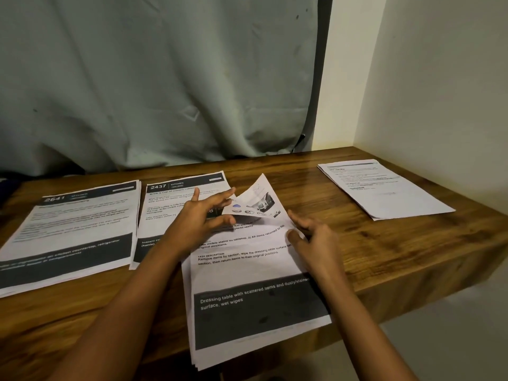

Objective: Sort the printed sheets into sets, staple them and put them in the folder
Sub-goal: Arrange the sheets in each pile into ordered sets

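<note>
A stack of printed sheets (255, 295) lies in front of me, hanging over the table's front edge; its top page reads "Dressing table". The top right corner (255, 199) of that page is folded up and over. My left hand (203, 218) is over the upper part of the stack with fingers spread, next to the folded corner. My right hand (313, 237) touches the stack's right edge with loosely curled fingers. Two other piles lie to the left: one headed 2437 (170, 193) and one headed 2641 (71, 232). A further pile (384, 188) lies at the far right.
The wooden table (384, 243) ends at a wall on the right and a grey curtain (165, 78) at the back. No stapler or folder is in view.
</note>
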